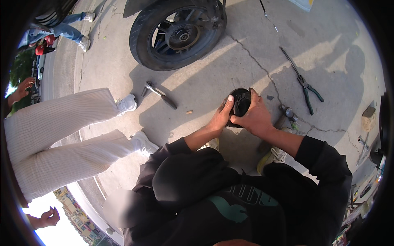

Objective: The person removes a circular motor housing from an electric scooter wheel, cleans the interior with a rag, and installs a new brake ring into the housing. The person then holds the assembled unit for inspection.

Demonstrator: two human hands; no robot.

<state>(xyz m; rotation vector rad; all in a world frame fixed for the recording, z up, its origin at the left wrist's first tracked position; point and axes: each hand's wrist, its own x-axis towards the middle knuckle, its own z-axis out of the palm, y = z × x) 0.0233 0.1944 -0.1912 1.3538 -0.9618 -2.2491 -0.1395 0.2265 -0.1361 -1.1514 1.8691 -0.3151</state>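
Observation:
A round, black, cup-shaped part (pixel 241 102) is held up between my two hands over the concrete floor; its exact kind I cannot make out. My left hand (pixel 220 118) is closed around its left side, thumb along the rim. Wrapped round the right and near side is my right hand (pixel 257 117), its thumb pressed across the near edge. Beside my right wrist lies a hammer (pixel 289 113), its handle partly hidden by my forearm. To the left of my hands a ratchet wrench (pixel 161 94) rests on the floor.
A scooter wheel (pixel 180 36) stands ahead. Long-nosed pliers (pixel 304 84) with green handles lie at the right, a cable end (pixel 271 20) beyond. A stone-like block (pixel 368 119) sits far right. Close on my left stands a person in cream trousers (pixel 69 119); another in jeans (pixel 67 30) is farther back.

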